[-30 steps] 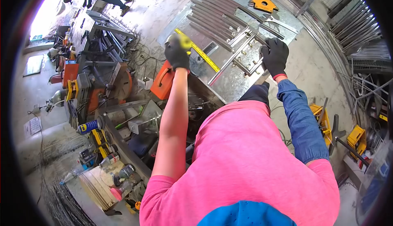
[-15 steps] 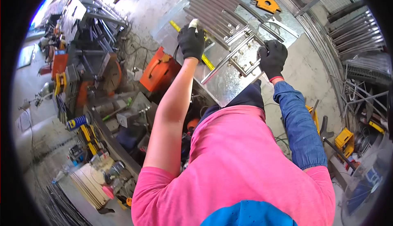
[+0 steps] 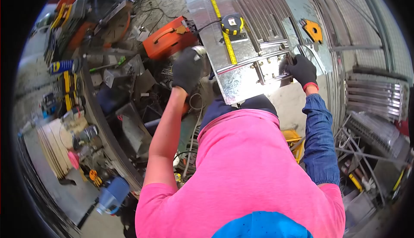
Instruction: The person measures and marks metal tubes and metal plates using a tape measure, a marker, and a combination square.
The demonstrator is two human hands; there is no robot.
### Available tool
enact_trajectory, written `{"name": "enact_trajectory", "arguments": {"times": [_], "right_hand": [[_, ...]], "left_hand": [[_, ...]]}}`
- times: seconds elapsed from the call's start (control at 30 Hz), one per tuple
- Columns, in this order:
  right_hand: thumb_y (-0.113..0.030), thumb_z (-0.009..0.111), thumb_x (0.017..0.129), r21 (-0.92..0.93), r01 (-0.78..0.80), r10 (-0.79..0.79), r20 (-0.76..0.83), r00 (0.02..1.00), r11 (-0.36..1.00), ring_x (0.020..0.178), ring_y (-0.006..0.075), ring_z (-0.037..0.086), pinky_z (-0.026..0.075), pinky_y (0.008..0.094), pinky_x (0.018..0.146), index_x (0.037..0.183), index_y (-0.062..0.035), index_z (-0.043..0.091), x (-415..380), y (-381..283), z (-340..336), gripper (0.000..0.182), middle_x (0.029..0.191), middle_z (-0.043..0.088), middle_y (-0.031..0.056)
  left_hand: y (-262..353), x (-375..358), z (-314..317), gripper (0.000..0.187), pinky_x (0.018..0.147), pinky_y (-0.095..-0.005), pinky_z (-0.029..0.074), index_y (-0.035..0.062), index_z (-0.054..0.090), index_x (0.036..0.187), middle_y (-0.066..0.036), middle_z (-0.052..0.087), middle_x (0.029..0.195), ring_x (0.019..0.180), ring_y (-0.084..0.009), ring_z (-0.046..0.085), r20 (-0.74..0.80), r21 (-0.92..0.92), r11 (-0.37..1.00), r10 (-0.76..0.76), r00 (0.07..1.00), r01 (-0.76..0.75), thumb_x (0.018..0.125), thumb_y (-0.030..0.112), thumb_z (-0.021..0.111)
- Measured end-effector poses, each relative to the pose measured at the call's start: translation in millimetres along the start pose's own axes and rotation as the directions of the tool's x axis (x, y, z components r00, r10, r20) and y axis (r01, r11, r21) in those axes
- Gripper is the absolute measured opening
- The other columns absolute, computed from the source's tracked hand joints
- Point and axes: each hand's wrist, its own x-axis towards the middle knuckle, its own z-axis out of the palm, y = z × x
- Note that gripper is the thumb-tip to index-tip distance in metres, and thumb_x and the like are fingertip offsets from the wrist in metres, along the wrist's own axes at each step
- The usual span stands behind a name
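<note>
My left hand [image 3: 188,71], in a black glove, is off the left side of the sheet-metal tabletop [image 3: 236,89]. Its fingers look curled and slightly blurred; a pale, shiny bit shows at their tip, and I cannot make out what it is. My right hand [image 3: 303,71], also gloved in black, closes on the right end of a small metal frame [image 3: 259,72] with several short fittings. A black-and-yellow tape measure [image 3: 233,24] rests on the table over a yellow measuring strip [image 3: 230,50]. Several metal tubes [image 3: 258,14] lie side by side beyond the frame.
An orange metal case [image 3: 166,37] stands left of the table. A yellow welding magnet [image 3: 312,31] and a wrench [image 3: 317,57] lie at the table's right. Metal scraps and tools crowd the left; stacked bars [image 3: 373,98] stand right. A blue jug [image 3: 113,195] is at lower left.
My left hand has moved from above the measuring strip to off the table's left edge, uncovering the tape measure. My right hand stays at the frame. The whole view has turned.
</note>
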Motion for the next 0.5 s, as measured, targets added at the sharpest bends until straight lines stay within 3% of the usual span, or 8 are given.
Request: {"name": "enact_trajectory", "arguments": {"times": [0.03,0.1,0.23,0.37,0.5], "right_hand": [[-0.047,0.078,0.076,0.030,-0.002,0.001,0.049,0.999,1.000,0.097,0.0376,0.075,0.057,0.0479,0.084,0.100,-0.0078,0.076,6.2,4.6,0.3,0.046,0.099,0.078,0.0181],[-0.051,0.082,0.076,0.125,0.005,-0.014,0.073,0.997,0.992,0.096,0.0378,0.075,0.057,0.0480,0.082,0.101,-0.0069,0.076,16.5,14.9,4.1,0.051,0.100,0.078,0.0181],[-0.054,0.082,0.078,0.051,0.024,-0.027,0.075,0.997,0.998,0.097,0.0385,0.074,0.057,0.0490,0.083,0.102,-0.0092,0.077,26.1,15.8,2.2,0.051,0.099,0.077,0.0167],[-0.057,0.081,0.079,0.052,0.084,-0.089,0.120,0.989,0.995,0.095,0.0370,0.075,0.058,0.0486,0.083,0.099,-0.0096,0.080,29.3,9.7,-12.1,0.052,0.097,0.078,0.0175],[-0.058,0.082,0.079,0.198,0.136,-0.165,0.139,0.976,0.971,0.084,0.0333,0.076,0.057,0.0452,0.077,0.096,-0.0082,0.082,33.7,20.3,-14.1,0.053,0.088,0.078,0.0161]], "left_hand": [[5.0,-15.2,0.5,0.029,0.087,-0.0435,0.058,0.0100,0.077,0.121,-0.015,0.074,0.108,0.098,-0.0355,0.073,0.138,0.166,0.985,-0.071,0.988,0.047,0.094,0.017,0.069],[14.0,-41.9,13.1,0.030,0.086,-0.0453,0.057,0.0111,0.076,0.122,-0.015,0.072,0.106,0.098,-0.0364,0.072,0.131,0.149,0.987,-0.087,0.988,0.067,0.094,0.021,0.071],[40.3,-60.5,43.7,0.035,0.087,-0.0470,0.055,0.0129,0.073,0.125,-0.014,0.070,0.106,0.100,-0.0359,0.070,0.145,0.177,0.969,-0.197,0.970,0.171,0.093,0.026,0.075],[44.2,-60.9,64.4,0.031,0.083,-0.0471,0.056,0.0109,0.075,0.117,-0.013,0.070,0.104,0.097,-0.0361,0.071,0.099,0.282,0.937,-0.242,0.965,0.206,0.089,0.023,0.079],[40.4,-59.8,66.0,0.028,0.082,-0.0461,0.056,0.0114,0.075,0.113,-0.013,0.071,0.103,0.096,-0.0361,0.071,0.074,0.274,0.951,-0.170,0.983,0.144,0.087,0.021,0.079]]}}
